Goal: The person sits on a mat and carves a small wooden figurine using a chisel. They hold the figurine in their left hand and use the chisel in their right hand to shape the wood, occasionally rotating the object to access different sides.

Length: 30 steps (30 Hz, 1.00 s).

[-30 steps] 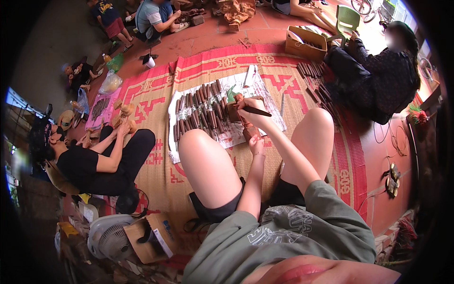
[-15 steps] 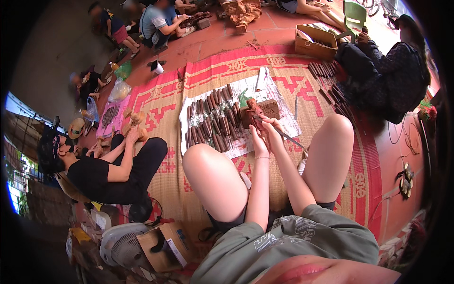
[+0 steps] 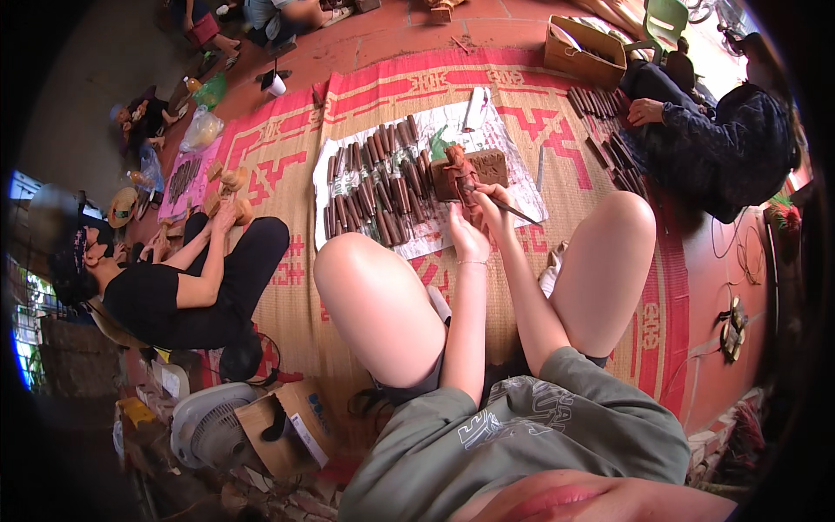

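Reddish-brown figurine (image 3: 459, 169) is overlapping a block (image 3: 492, 168) in view, above the white sheet (image 3: 524, 193). Left hand (image 3: 468, 233): fingers are holding the figurine's lower end. Right hand (image 3: 497, 205): fingers are pinching a slim tool (image 3: 522, 213). Leftward, dark tools (image 3: 383, 174) are lying in rows.

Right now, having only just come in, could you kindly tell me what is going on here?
Above a woven mat, the right hand holds a slender dark tool, its tip at or near a reddish-brown carved figure. The left hand is at the figure's lower end; its grip is unclear. A brown block is behind the figure, and dark-handled tools lie in rows on a white sheet. To the left, a co-worker holds a pale wooden carving.
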Each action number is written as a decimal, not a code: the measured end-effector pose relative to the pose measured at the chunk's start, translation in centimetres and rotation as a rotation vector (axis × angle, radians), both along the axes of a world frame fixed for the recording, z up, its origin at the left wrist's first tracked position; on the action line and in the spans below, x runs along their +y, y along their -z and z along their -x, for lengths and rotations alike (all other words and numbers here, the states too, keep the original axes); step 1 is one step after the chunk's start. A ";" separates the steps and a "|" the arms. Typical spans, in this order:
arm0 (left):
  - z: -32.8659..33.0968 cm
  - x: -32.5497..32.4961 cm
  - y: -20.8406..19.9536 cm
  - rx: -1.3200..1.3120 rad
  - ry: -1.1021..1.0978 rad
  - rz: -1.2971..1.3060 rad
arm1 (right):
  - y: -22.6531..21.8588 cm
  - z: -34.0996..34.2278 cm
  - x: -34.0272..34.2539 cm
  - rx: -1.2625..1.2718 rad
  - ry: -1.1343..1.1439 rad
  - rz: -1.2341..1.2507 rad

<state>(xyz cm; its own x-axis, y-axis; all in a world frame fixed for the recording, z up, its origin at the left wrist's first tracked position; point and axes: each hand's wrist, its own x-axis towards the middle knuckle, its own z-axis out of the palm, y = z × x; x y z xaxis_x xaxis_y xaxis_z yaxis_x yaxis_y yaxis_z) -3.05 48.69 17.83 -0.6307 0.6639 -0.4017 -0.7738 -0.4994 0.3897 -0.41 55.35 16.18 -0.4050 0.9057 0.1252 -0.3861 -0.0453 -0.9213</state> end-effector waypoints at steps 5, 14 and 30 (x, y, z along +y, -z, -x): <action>-0.4 -0.4 9.2 0.471 -0.219 0.922 | 5.2 -4.0 0.0 -0.371 0.218 -0.214; -5.2 2.1 18.8 -0.138 -0.255 0.409 | 8.3 -6.0 0.1 -0.569 0.079 -0.139; -6.1 4.1 19.2 -0.240 -0.486 0.417 | 8.7 -6.3 -1.4 -0.468 0.014 -0.149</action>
